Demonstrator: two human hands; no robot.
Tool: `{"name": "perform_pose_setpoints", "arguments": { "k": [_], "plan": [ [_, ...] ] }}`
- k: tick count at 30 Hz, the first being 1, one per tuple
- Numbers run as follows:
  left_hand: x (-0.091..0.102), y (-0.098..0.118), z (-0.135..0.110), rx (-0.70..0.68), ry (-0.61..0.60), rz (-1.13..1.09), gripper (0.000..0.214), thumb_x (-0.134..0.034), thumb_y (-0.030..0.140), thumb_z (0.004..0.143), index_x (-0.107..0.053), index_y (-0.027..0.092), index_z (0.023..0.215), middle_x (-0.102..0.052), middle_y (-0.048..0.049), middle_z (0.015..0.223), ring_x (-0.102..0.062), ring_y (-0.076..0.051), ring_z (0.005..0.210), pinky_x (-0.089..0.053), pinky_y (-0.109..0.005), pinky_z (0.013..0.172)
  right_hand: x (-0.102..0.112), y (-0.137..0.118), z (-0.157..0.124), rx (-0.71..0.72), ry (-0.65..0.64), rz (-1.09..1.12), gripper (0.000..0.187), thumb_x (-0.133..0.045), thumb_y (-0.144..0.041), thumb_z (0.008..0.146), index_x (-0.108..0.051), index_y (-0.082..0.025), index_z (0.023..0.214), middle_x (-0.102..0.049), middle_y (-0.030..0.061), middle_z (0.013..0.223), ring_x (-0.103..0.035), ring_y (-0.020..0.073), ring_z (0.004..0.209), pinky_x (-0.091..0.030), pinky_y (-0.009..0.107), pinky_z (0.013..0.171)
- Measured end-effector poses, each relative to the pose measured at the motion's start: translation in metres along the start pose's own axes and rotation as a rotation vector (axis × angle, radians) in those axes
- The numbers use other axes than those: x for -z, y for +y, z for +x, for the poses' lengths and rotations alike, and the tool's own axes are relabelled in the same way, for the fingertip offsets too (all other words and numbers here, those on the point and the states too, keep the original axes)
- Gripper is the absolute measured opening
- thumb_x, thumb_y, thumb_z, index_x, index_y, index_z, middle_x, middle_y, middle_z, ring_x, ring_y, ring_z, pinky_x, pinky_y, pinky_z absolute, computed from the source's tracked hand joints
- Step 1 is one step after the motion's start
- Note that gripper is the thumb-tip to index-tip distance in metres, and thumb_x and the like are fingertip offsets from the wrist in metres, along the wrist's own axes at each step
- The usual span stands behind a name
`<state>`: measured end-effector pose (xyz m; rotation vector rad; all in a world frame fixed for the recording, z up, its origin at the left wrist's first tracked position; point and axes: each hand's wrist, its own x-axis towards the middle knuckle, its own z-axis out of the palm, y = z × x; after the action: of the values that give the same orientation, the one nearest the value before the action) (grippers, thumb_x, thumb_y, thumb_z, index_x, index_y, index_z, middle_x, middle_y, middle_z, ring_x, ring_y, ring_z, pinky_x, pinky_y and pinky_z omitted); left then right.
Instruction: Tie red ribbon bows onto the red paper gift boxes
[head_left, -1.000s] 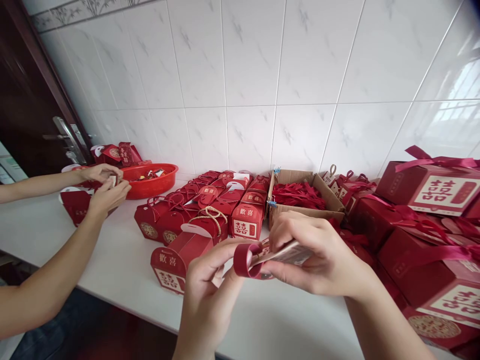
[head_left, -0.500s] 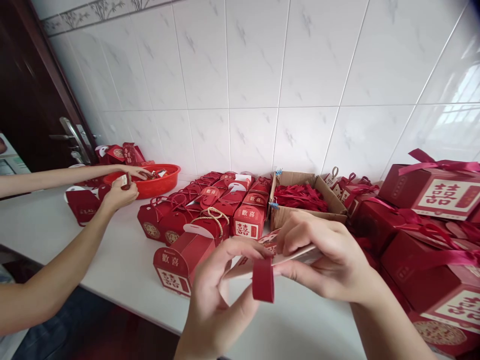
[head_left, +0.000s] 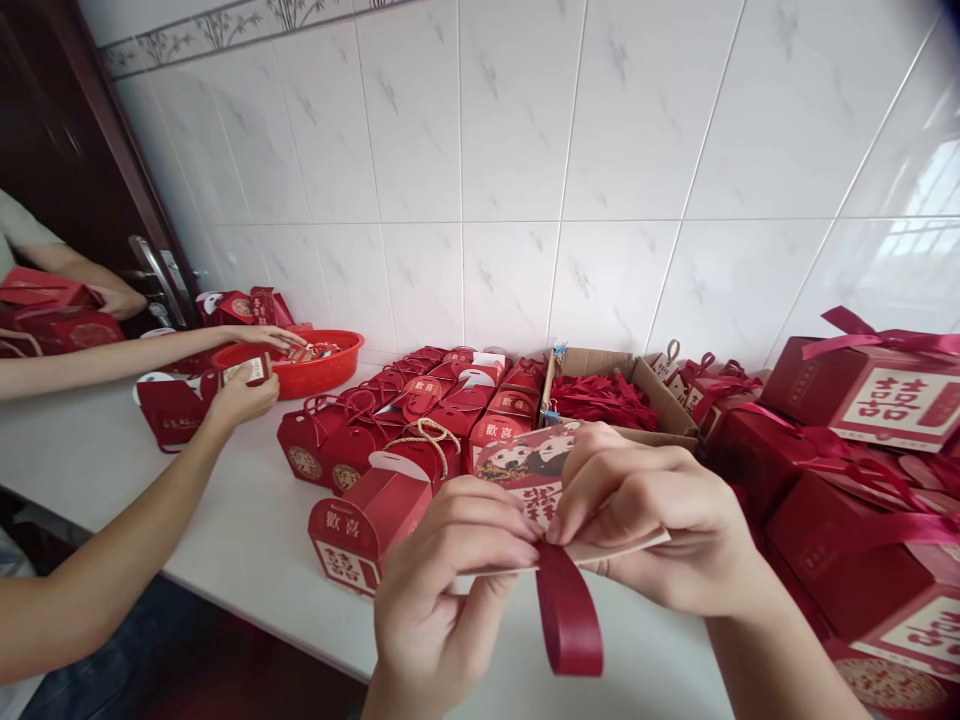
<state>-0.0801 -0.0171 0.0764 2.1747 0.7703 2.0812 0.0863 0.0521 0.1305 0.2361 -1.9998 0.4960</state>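
Head — left grip (head_left: 450,570), right grip (head_left: 660,520) pinch card (head_left: 529,458).

I position the bare left hand (head_left: 454,570) at six o'clock, fingers (head_left: 480,535) bent above its thumb, and the bare right hand (head_left: 656,515) at four o'clock, fingers curled in a pinch. Opposing fingertips (head_left: 528,553) sit just beside each other.

The ribbon (head_left: 570,622) is deep red, the basin (head_left: 322,376) orange-red, the tiles (head_left: 511,120) grey-veined white.
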Motion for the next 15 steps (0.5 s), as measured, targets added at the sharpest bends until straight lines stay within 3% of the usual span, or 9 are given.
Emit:
{"name": "perform_pose_setpoints", "arguments": {
  "k": [4,10,15],
  "plan": [
    [-0.0002,0.004,0.0006,0.087,-0.048,0.007,0.039,-0.057,0.002,0.083,-0.058,0.021,0.117,-0.066,-0.0018,0.094,-0.061,-0.015,0.093,-0.051,-0.027,0.082,0.0021,-0.0019,0.0,0.008,-0.017,-0.017,0.027,-0.066,-0.016,0.085,-0.051,-0.016,0.062,-0.069,0.0045,0.068,-0.063,0.013,0.066,-0.045,0.034,0.071],
    [0.0016,0.0055,0.0041,-0.014,-0.101,0.022,0.028,-0.056,-0.002,0.08,-0.061,0.015,0.102,-0.064,-0.004,0.096,-0.06,-0.016,0.095,-0.051,-0.028,0.082,0.0039,-0.0047,-0.0019,0.013,-0.051,-0.057,0.025,-0.065,-0.013,0.084,-0.053,-0.016,0.062,-0.071,0.0036,0.071,-0.061,0.0122,0.066,-0.042,0.035,0.072],
    [-0.004,0.0052,0.0017,-0.061,-0.022,0.049,0.026,-0.057,-0.004,0.079,-0.06,0.014,0.098,-0.064,-0.0038,0.095,-0.06,-0.016,0.093,-0.052,-0.032,0.083,0.0054,-0.0063,-0.0035,0.017,-0.067,-0.06,0.022,-0.065,-0.01,0.083,-0.055,-0.016,0.065,-0.071,0.0035,0.072,-0.06,0.0126,0.067,-0.042,0.036,0.073]
  ]
}}
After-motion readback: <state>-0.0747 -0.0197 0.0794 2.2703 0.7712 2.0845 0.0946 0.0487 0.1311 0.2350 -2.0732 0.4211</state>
